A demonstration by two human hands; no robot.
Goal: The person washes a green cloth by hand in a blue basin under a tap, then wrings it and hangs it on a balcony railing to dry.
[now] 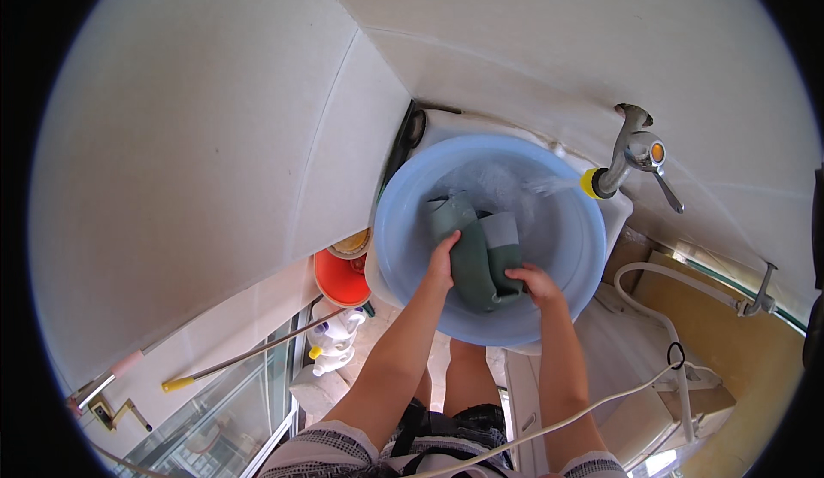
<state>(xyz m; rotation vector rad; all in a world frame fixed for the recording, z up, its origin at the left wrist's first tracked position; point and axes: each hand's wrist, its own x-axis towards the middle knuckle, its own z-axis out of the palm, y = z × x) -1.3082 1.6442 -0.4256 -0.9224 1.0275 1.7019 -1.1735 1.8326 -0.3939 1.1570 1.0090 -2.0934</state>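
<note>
Two green tube-shaped pieces with paler upper bands, which look like rubber boots, are in the water of a light blue plastic basin (391,256). My left hand (444,259) holds the left piece (471,256), its thumb lying along the side. On the right, my right hand (535,282) grips the lower part of the shorter-looking piece (503,236) with its grey band. Their lower ends meet, and I cannot tell whether they are joined. Water runs from a wall-mounted chrome tap (621,169) with a yellow-ringed spout into the basin and froths near the far side.
A white sink (621,211) lies under the basin, in a corner of walls. To the left are a red bucket (338,278), white plastic bottles (335,339) and a yellow-ended pole (248,352). A white cable (553,421) crosses near my right arm; a grey hose (656,310) bends at right.
</note>
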